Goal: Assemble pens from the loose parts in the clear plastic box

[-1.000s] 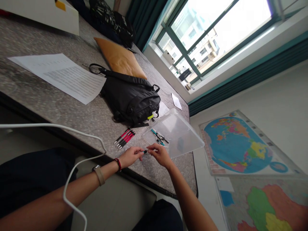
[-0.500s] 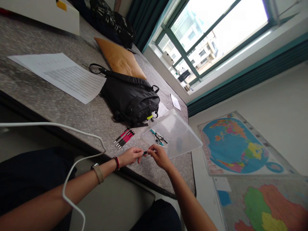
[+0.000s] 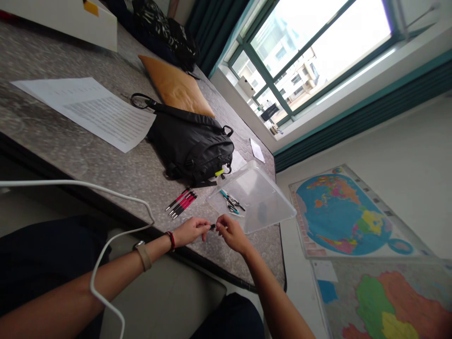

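In front of the table's edge, my left hand (image 3: pixel 192 230) pinches a small black piece (image 3: pixel 212 226) between thumb and fingertips. It looks like part of a pen, but is too small to name surely. My right hand (image 3: pixel 230 231) is closed at the other end of it, fingertips pressed together. Just beyond my right hand, a clear plastic bin (image 3: pixel 263 193) lies tilted, with several teal and black pen-like parts (image 3: pixel 231 203) at its near end. To the left of these, several red and black pens (image 3: pixel 181 203) lie side by side on the table.
A black backpack (image 3: pixel 194 146) lies behind the pens, with printed sheets (image 3: pixel 102 110) and a brown envelope (image 3: pixel 180 84) beyond. A white cable (image 3: pixel 106 190) loops across the left foreground. The grey table (image 3: pixel 212 261) ends at a dark edge close to me.
Both hands stay nearly in place with slight finger movement around the small piece. The teal bit seen at its left end earlier is now hardly visible.
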A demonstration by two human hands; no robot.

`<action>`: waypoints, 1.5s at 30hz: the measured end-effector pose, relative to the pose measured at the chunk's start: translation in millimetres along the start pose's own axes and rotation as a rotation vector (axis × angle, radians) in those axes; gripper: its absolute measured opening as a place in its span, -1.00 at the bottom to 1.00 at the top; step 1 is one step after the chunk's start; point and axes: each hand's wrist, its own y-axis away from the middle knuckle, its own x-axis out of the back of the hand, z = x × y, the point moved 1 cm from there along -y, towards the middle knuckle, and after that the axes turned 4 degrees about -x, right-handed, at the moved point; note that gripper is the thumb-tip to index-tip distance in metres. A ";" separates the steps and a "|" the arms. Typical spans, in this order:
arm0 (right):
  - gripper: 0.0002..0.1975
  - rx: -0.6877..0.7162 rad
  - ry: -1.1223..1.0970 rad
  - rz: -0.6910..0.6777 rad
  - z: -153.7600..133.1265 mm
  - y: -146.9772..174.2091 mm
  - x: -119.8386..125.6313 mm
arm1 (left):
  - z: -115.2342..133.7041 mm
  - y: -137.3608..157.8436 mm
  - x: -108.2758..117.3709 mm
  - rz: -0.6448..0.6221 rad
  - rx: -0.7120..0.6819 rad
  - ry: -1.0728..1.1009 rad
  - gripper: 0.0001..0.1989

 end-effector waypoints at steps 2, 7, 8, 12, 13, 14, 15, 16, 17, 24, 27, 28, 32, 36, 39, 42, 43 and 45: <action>-0.67 0.007 0.016 -0.018 -0.1 0.3 -1.0 | -0.9 0.2 0.1 -0.011 -0.007 -0.009 -0.62; -0.51 -0.061 0.096 -0.030 2.5 -3.7 -6.7 | -1.9 1.1 0.3 -0.020 -0.010 -0.047 -0.62; -0.51 -0.067 0.091 -0.022 3.0 -4.0 -7.2 | -1.7 0.9 0.2 -0.018 -0.004 -0.050 -0.61; -0.68 -0.016 0.007 0.018 2.8 -2.6 -7.2 | 0.0 0.0 -0.8 -0.030 0.033 -0.043 -0.59; -0.70 -0.005 -0.009 0.015 2.6 -2.5 -7.5 | 0.6 0.0 -1.1 -0.037 0.039 -0.043 -0.59; -0.71 0.000 -0.012 0.010 2.5 -2.7 -7.9 | 1.1 0.1 -1.4 -0.041 0.042 -0.046 -0.58; -0.69 -0.002 0.001 0.007 2.5 -3.2 -8.6 | 1.4 0.3 -1.6 -0.045 0.042 -0.050 -0.58; -0.65 -0.009 0.022 0.008 2.6 -4.1 -9.4 | 1.6 0.6 -1.6 -0.045 0.040 -0.056 -0.58; -0.61 -0.024 0.046 0.011 3.0 -5.1 -10.2 | 1.6 0.8 -1.5 -0.043 0.037 -0.062 -0.57; -0.62 -0.048 -0.025 0.011 4.6 -4.0 -11.2 | 0.2 1.3 -1.4 -0.024 0.027 -0.068 -0.57; -0.70 -0.012 -0.041 0.003 4.6 -1.8 -11.1 | -0.4 1.3 -2.6 -0.042 0.023 -0.080 -0.56; -0.70 -0.008 -0.022 0.005 4.7 -1.7 -11.5 | -0.7 1.4 -2.9 -0.043 0.024 -0.089 -0.55; -0.69 -0.009 0.044 0.026 5.4 -3.1 -14.9 | -2.6 1.7 -3.4 -0.023 0.027 -0.122 -0.53; -0.63 -0.030 0.068 0.049 9.9 -5.0 -16.5 | -6.7 1.3 -3.3 0.040 0.026 -0.140 -0.58; -0.56 -0.087 0.040 0.139 19.0 -9.8 -15.2 | -13.3 1.2 -3.8 0.131 0.064 -0.135 -0.61; -0.51 -0.167 -0.077 0.253 29.1 -18.0 -18.0 | -21.0 1.5 -5.2 0.179 0.109 -0.117 -0.63; -0.51 -0.205 -0.168 0.286 31.6 -20.7 -21.3 | -23.0 1.5 -5.4 0.192 0.107 -0.111 -0.63; -0.54 -0.294 -0.412 0.313 34.3 -24.9 -32.6 | -25.7 0.9 -4.4 0.228 0.100 -0.097 -0.65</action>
